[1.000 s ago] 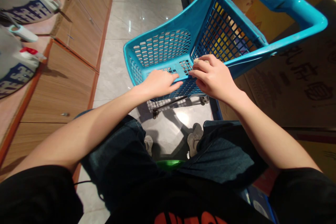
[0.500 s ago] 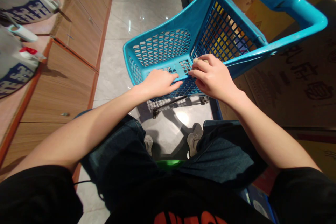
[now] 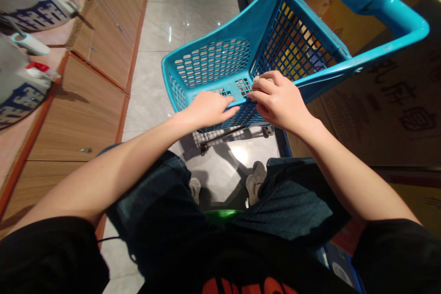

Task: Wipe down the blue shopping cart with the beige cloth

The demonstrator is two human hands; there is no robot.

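A blue plastic shopping cart [image 3: 213, 62] stands on the tiled floor in front of me, its handle [image 3: 379, 0] rising at the upper right. My left hand [image 3: 208, 108] rests on the near rim of the basket, fingers curled over the edge. My right hand [image 3: 279, 98] lies beside it on the same rim, fingers bent and pressed together around a small pale thing that I cannot make out. I am seated, with my knees and shoes below the cart.
Wooden cabinets [image 3: 86, 96] run along the left, with white jugs bearing blue print [image 3: 24, 87] on their counter. Large brown cardboard boxes [image 3: 389, 115] stand on the right. Grey glossy floor tiles [image 3: 186, 9] stretch ahead beyond the cart.
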